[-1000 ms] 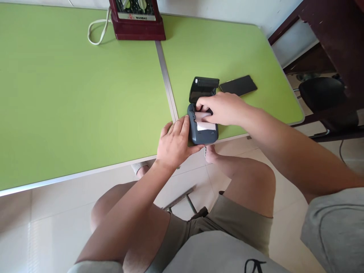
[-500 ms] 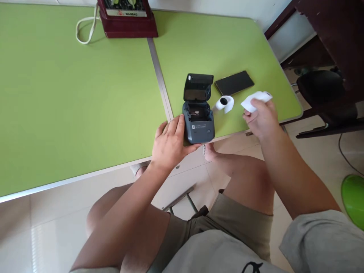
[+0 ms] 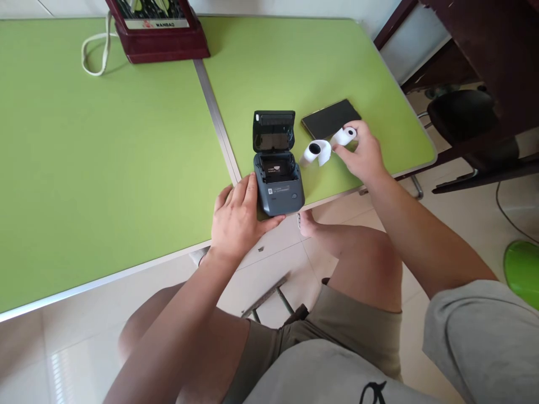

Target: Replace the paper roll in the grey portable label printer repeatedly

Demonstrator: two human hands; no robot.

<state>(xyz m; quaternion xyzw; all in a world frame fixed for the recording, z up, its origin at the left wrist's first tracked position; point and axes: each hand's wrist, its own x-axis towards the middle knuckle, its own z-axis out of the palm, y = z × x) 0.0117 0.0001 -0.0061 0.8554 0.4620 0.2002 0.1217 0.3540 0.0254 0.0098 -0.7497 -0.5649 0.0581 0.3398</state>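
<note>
A small dark grey printer (image 3: pixel 278 186) sits near the front edge of the green table (image 3: pixel 126 168), its lid (image 3: pixel 273 130) raised and its paper bay empty. My left hand (image 3: pixel 236 220) rests against its left side and front, fingers curled round the body. A white paper roll (image 3: pixel 315 151) lies on the table just right of the printer. My right hand (image 3: pixel 361 152) is beside that roll, fingers pinched on a second white paper roll (image 3: pixel 345 135).
A black phone (image 3: pixel 329 118) lies flat behind the rolls. A dark red device (image 3: pixel 155 31) with a white cord (image 3: pixel 93 53) stands at the table's back. A metal seam (image 3: pixel 214 120) divides the tabletop. A black chair (image 3: pixel 463 115) stands right of the table.
My right hand left the printer's bay, the first roll came to lie on the table, and the hand brought the second white roll down beside it. The left hand kept its place.
</note>
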